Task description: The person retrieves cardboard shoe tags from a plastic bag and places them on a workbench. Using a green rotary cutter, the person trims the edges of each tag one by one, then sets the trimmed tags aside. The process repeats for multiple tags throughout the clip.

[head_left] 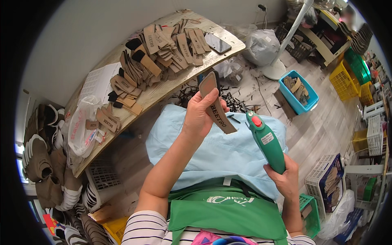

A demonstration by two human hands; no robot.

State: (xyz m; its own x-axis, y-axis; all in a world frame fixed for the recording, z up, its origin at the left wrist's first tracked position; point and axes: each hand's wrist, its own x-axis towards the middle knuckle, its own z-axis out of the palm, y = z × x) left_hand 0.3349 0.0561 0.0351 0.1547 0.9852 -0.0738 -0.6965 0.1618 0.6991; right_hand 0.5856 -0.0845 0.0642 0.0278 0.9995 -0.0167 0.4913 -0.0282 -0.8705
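Note:
My left hand (198,115) is closed on a brown shoe strap (217,116) with dark printed lettering, its thumb pressed on the front; the fingers behind are partly hidden. A black piece shows behind the strap's upper end. My right hand (286,174) is wrapped round the lower body of green handheld electric scissors (269,147) with a red button. Their narrow tip points up and left, to the right of the strap and apart from it. Both hands are over a light-blue cloth (179,139) on my lap.
A wooden table (163,92) at the left bears heaped brown straps (185,49), a phone (217,43) and a plastic bag (83,126). Black scraps (234,102) litter the floor. A blue bin (304,104) of pieces stands right, beyond a cable. Shoe uppers (36,159) are stacked far left.

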